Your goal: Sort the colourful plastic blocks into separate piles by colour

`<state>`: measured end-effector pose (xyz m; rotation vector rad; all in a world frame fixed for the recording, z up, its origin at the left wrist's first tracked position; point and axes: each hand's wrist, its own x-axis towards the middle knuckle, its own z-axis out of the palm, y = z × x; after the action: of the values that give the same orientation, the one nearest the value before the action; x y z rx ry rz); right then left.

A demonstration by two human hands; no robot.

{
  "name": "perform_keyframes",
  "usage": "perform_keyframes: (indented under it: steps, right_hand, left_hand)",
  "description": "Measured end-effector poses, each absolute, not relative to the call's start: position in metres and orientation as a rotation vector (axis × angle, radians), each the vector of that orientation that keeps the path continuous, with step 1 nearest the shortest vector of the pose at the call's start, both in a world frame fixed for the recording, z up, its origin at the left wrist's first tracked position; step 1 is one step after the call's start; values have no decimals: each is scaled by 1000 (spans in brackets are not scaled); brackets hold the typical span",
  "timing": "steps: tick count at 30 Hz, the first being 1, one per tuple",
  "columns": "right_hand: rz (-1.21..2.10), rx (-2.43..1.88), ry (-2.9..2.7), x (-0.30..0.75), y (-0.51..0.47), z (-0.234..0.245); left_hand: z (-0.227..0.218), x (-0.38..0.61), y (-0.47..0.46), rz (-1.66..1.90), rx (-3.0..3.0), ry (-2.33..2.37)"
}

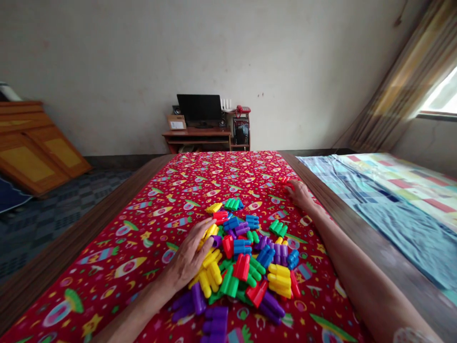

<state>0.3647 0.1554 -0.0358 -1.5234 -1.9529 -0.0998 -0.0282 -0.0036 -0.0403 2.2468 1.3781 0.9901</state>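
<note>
A heap of plastic bullet-shaped building blocks in red, yellow, green, blue and purple lies on the cloth in the head view. My left hand [191, 252] rests at the heap's left side, its thumb and fingers apart around a yellow building block [211, 232]. A purple building block [216, 241] is by the thumb tip. My right hand [300, 193] reaches forward to the cloth's right side, beyond the heap. Its fingers are closed at a red building block [284, 179], which the fingertips partly hide. Nearest the right forearm is a green building block [278, 228].
A red patterned cloth [143, 252] covers the brown table [117, 195]. Beyond stands a desk [200, 133] with a monitor [200, 108]. To the right is a bed [410, 190] with blue fabric; a wooden cabinet [39, 143] stands at the left.
</note>
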Motion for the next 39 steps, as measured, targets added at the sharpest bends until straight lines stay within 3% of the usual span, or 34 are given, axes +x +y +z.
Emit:
perform_keyframes:
  steps: [4, 9, 14, 18, 21, 27, 34, 39]
  right_hand:
    - [-126, -1509, -1965, 347, 146, -19]
    - [-171, -1573, -1958, 311, 129, -4]
    - [218, -1209, -2115, 270, 111, 2]
    - [548, -1007, -2133, 236, 92, 8]
    - [618, -935, -2219, 219, 81, 11]
    - [384, -1182, -2091, 244, 104, 9]
    - [8, -1638, -1697, 328, 148, -16]
    - [-52, -1629, -1654, 339, 150, -26]
  left_hand:
    - [-31, -30, 12, 1133, 2227, 1442]
    - [-13, -23, 59, 907, 2327, 1358]
    - [-3, -2, 89, 748, 2285, 1386]
    - [0, 13, 83, 994, 2055, 1301]
    - [-1, 20, 75, 1130, 1846, 1132]
    - [-4, 19, 73, 1207, 1916, 1129]
    - [22, 26, 38, 546, 2608, 885]
    - [34, 11, 22, 408, 2663, 949]
